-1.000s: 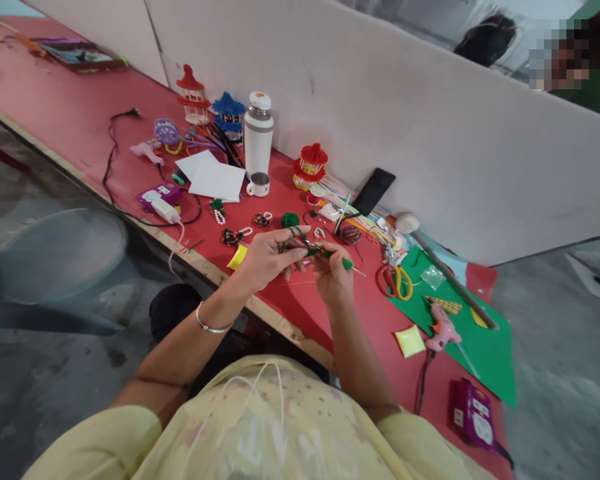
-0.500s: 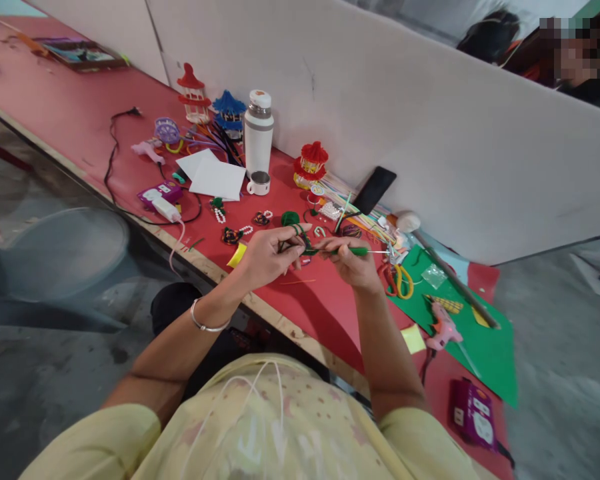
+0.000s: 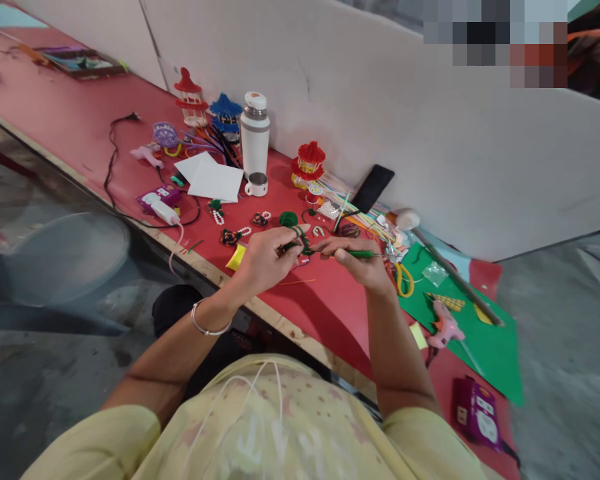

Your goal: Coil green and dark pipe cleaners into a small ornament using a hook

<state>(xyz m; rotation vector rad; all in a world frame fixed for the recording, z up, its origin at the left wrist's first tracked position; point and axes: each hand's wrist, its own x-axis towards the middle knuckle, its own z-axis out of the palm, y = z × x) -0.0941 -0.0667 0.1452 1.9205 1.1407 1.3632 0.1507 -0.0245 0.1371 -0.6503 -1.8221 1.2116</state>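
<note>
My left hand [image 3: 266,259] is closed in a pinch on green yarn [image 3: 304,240], with a loop of it raised over the fingers. My right hand [image 3: 364,268] grips a crochet hook [image 3: 362,254] by its green handle, the tip pointing left into the yarn between both hands. Just behind my left hand lies a green yarn ball [image 3: 289,219]. Small dark braided charms with white beads, such as one charm [image 3: 230,237], rest on the table left of my hands. Fingers hide the hook's tip and much of the worked yarn.
The red table [image 3: 325,313] runs along a white partition [image 3: 430,133]. A white flask [image 3: 255,137], a phone [image 3: 374,188] and red pavilion model [image 3: 309,161] stand behind my hands. Scissors [image 3: 405,280], a mallet [image 3: 447,270] and pink glue gun [image 3: 445,323] are at right.
My right hand has shifted slightly to the right with the crochet hook. My left hand stays almost in place, still pinching the green yarn.
</note>
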